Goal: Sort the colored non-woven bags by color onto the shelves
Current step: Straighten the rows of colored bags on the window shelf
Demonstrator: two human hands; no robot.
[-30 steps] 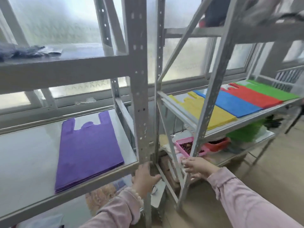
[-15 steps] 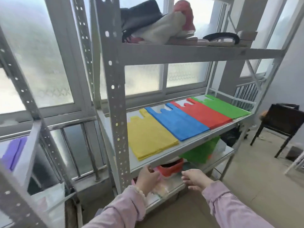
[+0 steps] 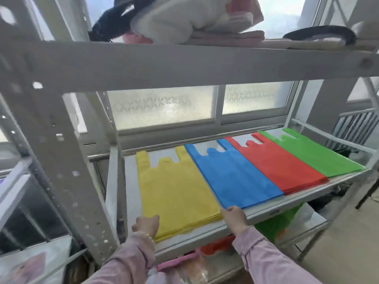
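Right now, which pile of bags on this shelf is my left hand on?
The yellow stack, leftmost of the four: your left hand rests on its near-left corner. The blue stack, red stack and green stack lie further right.

Here's the left long pale-pink fabric sleeve (image 3: 131, 261) | frilled, lacy-edged cuff (image 3: 142, 236) right behind the left hand (image 3: 146, 223) | and there's the right long pale-pink fabric sleeve (image 3: 266, 261), softly creased | gathered plain cuff (image 3: 245, 233) right behind the right hand (image 3: 234, 218)

The cloth pile (image 3: 184, 19) is cut off above; the green item (image 3: 276, 223) is half hidden.
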